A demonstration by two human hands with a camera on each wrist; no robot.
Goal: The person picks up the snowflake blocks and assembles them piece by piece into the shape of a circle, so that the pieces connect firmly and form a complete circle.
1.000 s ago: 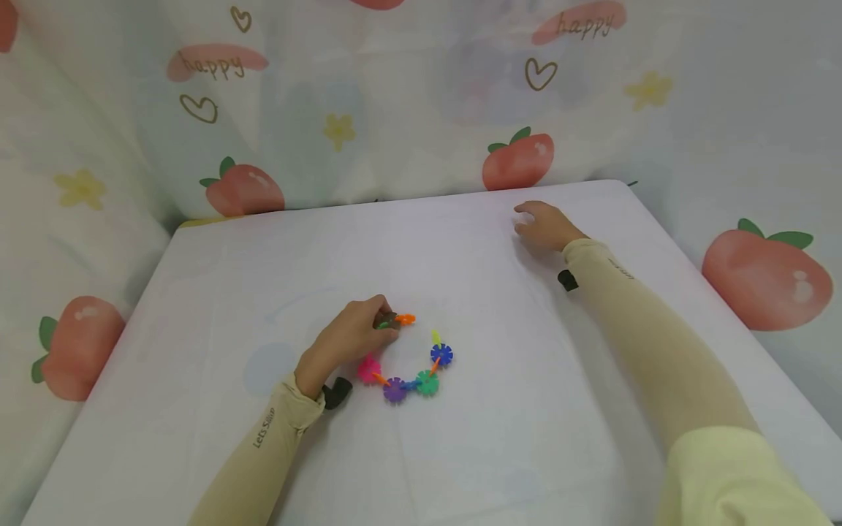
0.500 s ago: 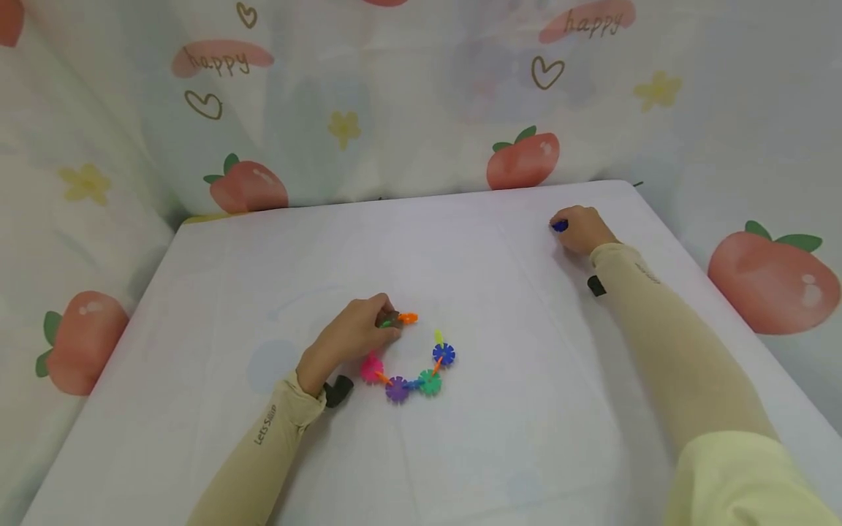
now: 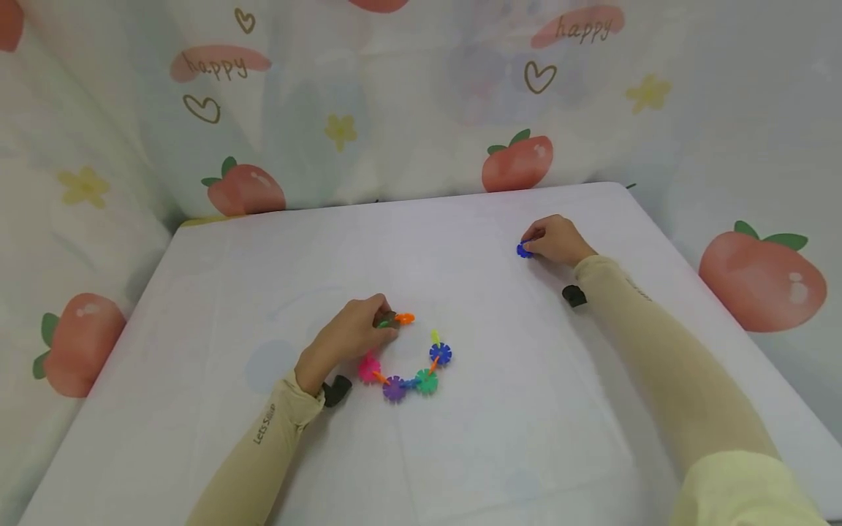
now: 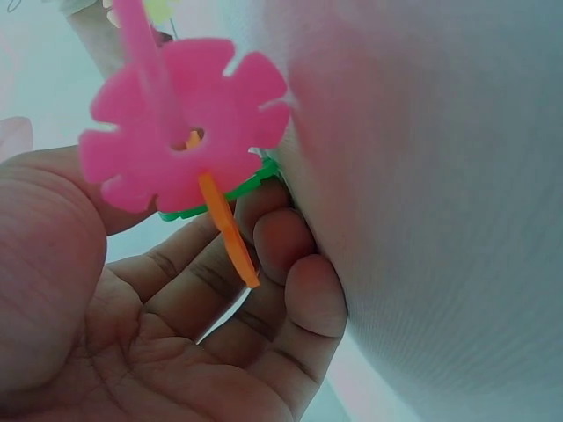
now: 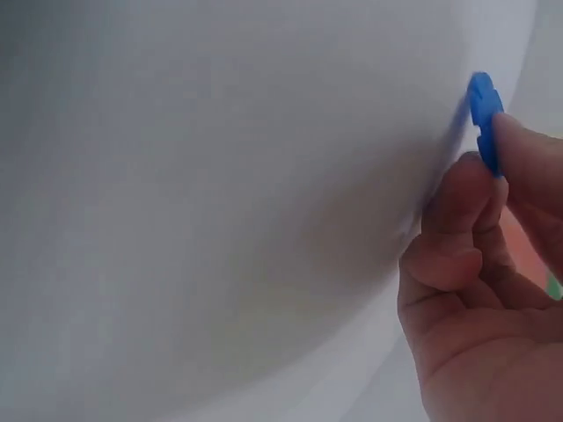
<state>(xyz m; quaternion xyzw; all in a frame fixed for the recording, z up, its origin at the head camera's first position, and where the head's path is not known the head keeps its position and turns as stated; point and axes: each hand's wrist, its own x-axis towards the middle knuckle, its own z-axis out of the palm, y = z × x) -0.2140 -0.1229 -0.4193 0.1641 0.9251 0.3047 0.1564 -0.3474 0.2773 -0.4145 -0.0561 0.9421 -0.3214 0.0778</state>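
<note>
My left hand rests at the left side of a curved chain of notched plastic discs on the table. Between its thumb and fingers it pinches a green disc, partly hidden by the hand. A pink disc and an orange disc of the chain stand in front of the palm. Further along come a purple disc, a teal disc and a blue chain disc with a yellow piece. At the far right, my right hand pinches a loose blue disc close over the cloth.
A white cloth covers the table. Its far edge meets a hanging curtain printed with fruit, hearts and flowers. An orange disc at the chain's end and the yellow piece leave a gap between them.
The right hand, with no disc showing in it one second ago, has picked up the blue disc at the far right and brought it leftward and nearer. My left hand has stayed in place.
</note>
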